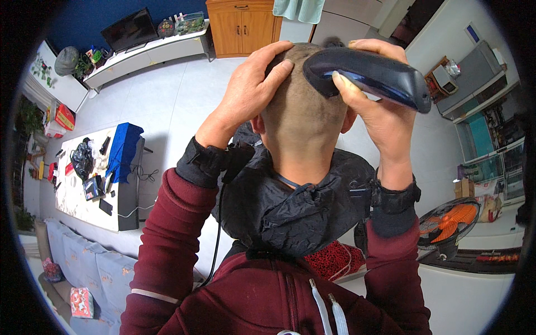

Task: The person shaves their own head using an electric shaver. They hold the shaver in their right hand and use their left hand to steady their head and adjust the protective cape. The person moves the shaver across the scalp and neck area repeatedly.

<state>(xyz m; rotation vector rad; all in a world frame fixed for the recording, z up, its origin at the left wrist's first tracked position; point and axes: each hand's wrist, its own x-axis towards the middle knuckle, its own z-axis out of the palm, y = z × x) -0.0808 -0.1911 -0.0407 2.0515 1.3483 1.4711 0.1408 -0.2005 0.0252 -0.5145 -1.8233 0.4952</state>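
A seated person's close-cropped head (301,104) is right in front of me, seen from behind. My right hand (383,104) grips a dark hair clipper (368,75), its cutting end against the upper right of the scalp. Darker stubble shows near the crown, while the lower back of the head looks barer. My left hand (255,83) rests on the left side of the head, thumb and fingers apart and pressing on the scalp. A black barber cape (301,217) is gathered around the person's neck and covers the shoulders.
At left stands a white-topped table (71,205) with a black plastic bag (82,155), a blue cloth (124,150) and small items. A sofa (96,268) is below it. An orange-bladed fan (450,222) stands at right. A television (130,31) and wooden cabinet (245,31) are beyond.
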